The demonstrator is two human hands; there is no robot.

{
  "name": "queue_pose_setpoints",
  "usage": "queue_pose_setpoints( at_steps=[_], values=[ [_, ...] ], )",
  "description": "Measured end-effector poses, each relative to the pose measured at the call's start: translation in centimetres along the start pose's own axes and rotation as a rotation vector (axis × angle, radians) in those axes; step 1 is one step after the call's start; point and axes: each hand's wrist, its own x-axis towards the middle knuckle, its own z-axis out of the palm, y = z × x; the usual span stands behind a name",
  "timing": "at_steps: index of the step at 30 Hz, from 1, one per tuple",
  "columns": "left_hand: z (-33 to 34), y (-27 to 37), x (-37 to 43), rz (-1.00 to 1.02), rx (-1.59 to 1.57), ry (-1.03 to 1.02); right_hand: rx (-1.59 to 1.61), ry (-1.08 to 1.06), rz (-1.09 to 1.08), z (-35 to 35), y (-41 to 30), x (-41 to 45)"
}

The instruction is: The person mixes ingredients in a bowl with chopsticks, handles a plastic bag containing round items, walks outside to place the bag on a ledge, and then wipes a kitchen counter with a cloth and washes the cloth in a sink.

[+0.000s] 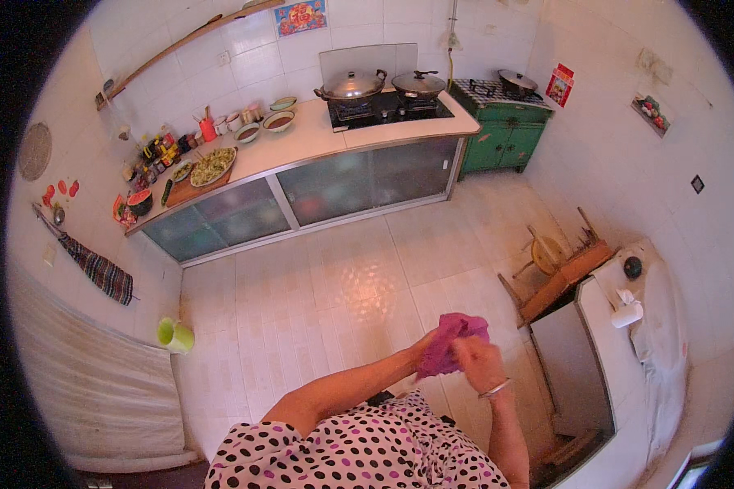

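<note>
A crumpled purple cloth [445, 351] is held in front of my body, above the tiled floor. My left hand [427, 349] is in the cloth, which hides most of its fingers. From the other side my right hand [482, 365], slightly blurred, grips the cloth's near right part with bent fingers. A silver-coloured bangle [495, 389] circles the right wrist. Both hands are well away from the counter.
Ahead stands a long counter [306, 137] with a gas stove [391, 113], two lidded pans, bowls, bottles and a cut watermelon [140, 202]. A green cabinet [501, 137] adjoins it. To my right are an overturned wooden stool [566, 281] and a white-topped table [618, 354]; a green bin [175, 336] is left.
</note>
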Motion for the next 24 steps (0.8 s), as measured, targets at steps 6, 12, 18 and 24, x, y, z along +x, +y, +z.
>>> queue_pose_setpoints(
  at_steps=[6,12,18,24],
  values=[
    [0.8,3.5,1.3,0.005,-0.409,-0.251,1.363,0.168,0.665,2.6,3.7,5.9],
    [1.0,9.4,2.4,0.301,0.394,0.565,1.462,0.380,0.484,10.9,5.6,11.8],
    [-3.1,14.7,4.1,0.680,0.689,0.701,1.416,0.311,0.362,12.4,5.3,20.2],
    [-4.9,23.5,3.7,0.810,1.484,0.747,1.290,0.075,0.202,13.0,6.6,28.5]
  ],
)
